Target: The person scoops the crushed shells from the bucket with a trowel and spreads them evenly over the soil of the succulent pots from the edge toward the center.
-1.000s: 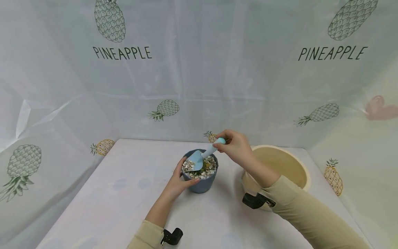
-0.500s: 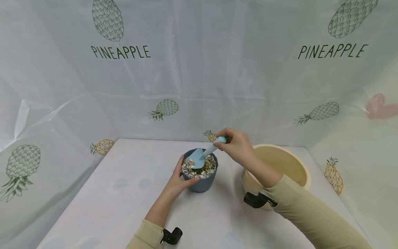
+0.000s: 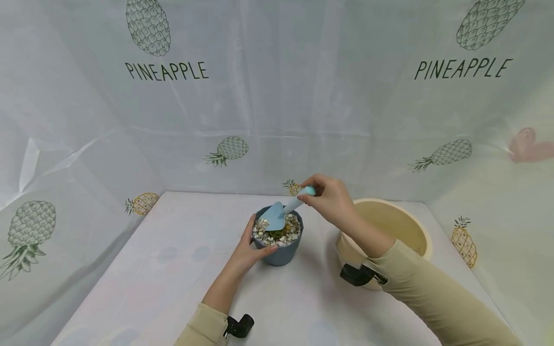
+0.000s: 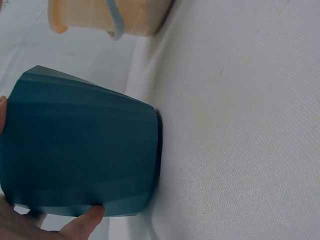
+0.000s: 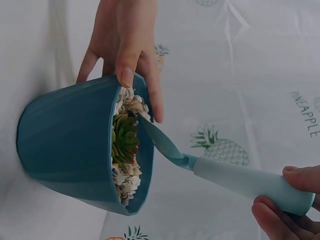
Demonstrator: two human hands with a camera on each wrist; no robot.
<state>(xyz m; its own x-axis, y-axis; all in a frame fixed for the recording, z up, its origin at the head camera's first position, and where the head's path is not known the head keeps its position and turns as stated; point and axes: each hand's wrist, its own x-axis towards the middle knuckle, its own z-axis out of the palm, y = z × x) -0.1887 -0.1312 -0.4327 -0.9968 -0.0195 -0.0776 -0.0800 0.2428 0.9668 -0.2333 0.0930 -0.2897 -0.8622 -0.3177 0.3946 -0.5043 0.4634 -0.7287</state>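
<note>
A blue-grey flowerpot (image 3: 280,256) stands upright on the table, filled with pale pebbles (image 3: 289,234) around a green succulent (image 5: 125,139). My left hand (image 3: 243,257) holds the pot from the left, thumb at the near side and fingers at the far left side. In my right hand (image 3: 331,201), thumb and fingers pinch the end of a light blue trowel's handle (image 5: 245,182). The trowel's blade (image 3: 275,217) slants down into the pot; in the right wrist view its tip touches the pebbles beside the succulent. In the head view the blade covers part of the pebbles.
A large cream bucket (image 3: 426,235) stands right of the pot, partly behind my right forearm; its grey-blue handle (image 4: 116,19) shows in the left wrist view. A white pineapple-print sheet (image 3: 277,105) hangs behind the pale table (image 3: 195,288).
The trowel's blade has turned and shifted slightly up and back in the pot. Pebbles seen on the blade earlier now lie off it, and more of the succulent shows. My left hand stays put.
</note>
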